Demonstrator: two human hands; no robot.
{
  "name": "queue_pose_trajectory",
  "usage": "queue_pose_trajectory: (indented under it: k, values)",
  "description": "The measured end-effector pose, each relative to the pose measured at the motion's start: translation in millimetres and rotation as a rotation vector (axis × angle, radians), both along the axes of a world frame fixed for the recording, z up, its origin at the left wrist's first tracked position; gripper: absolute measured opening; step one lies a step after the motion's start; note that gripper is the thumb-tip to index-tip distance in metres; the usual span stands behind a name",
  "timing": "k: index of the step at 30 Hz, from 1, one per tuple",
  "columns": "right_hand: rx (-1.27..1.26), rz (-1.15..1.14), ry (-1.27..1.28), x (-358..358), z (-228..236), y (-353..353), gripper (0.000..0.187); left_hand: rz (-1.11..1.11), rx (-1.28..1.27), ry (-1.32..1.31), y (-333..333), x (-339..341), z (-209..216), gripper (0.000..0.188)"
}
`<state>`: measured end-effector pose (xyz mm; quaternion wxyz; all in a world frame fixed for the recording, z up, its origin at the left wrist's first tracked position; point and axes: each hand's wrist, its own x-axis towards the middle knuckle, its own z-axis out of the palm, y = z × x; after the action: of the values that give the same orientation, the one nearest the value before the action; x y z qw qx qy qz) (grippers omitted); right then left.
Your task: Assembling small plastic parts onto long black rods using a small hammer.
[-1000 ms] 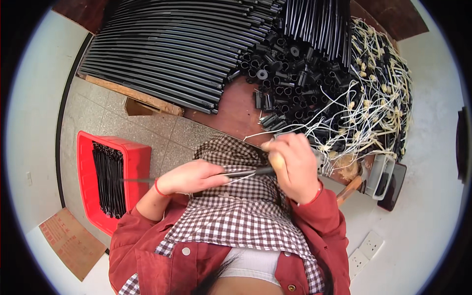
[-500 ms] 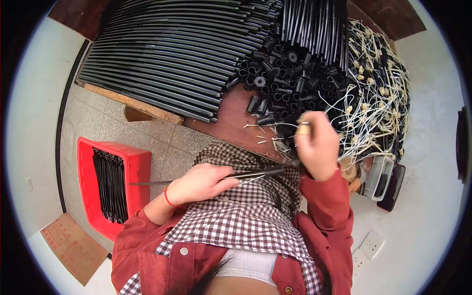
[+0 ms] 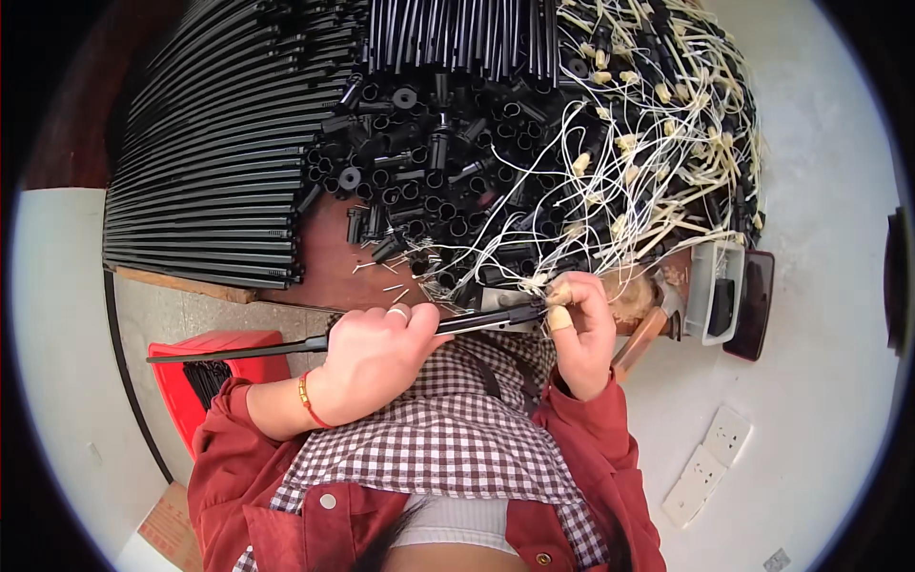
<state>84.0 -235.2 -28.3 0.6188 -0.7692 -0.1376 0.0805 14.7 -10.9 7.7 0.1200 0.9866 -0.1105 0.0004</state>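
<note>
My left hand [image 3: 376,364] is wrapped round a long, thin black rod [image 3: 229,354]. The rod lies almost level across my lap, with a thicker black tube section [image 3: 477,321] to the right of that hand. At this right end my right hand [image 3: 583,332] has its thumb and fingers pinched together. Tan tape covers its thumb and a fingertip. What sits in the pinch is too small to make out; thin white cords [image 3: 491,250] from the pile run close by it. Beyond both hands, short black tubular fittings [image 3: 438,151] lie heaped on the reddish-brown table [image 3: 334,250].
Long black rods [image 3: 210,214] are stacked at left, with more black rods [image 3: 462,38] at the back. Small pins [image 3: 398,289] lie near the table's front edge. A red bin [image 3: 176,396] stands lower left; a clear plastic box [image 3: 710,286] and a wood-handled tool [image 3: 640,341] are at right.
My right hand has come down and left from the cord pile to the rod's end. My left hand has raised the rod toward the table edge. The whole view has shifted.
</note>
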Motion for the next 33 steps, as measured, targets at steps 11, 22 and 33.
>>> queue_pose_trajectory:
  k: [11,22,33]
  values:
    - [-0.002,-0.003,-0.139,0.5,-1.8,2.5,0.014,-0.057,0.07,-0.066,3.0,7.1,4.5,0.024]
    - [-0.199,-0.009,-0.273,-6.1,4.0,8.1,0.016,-0.014,-0.008,0.062,1.7,7.0,12.5,0.025]
    - [-0.046,-0.153,0.058,3.2,30.6,-3.4,0.029,-0.027,-0.005,0.071,3.5,7.1,10.1,0.026]
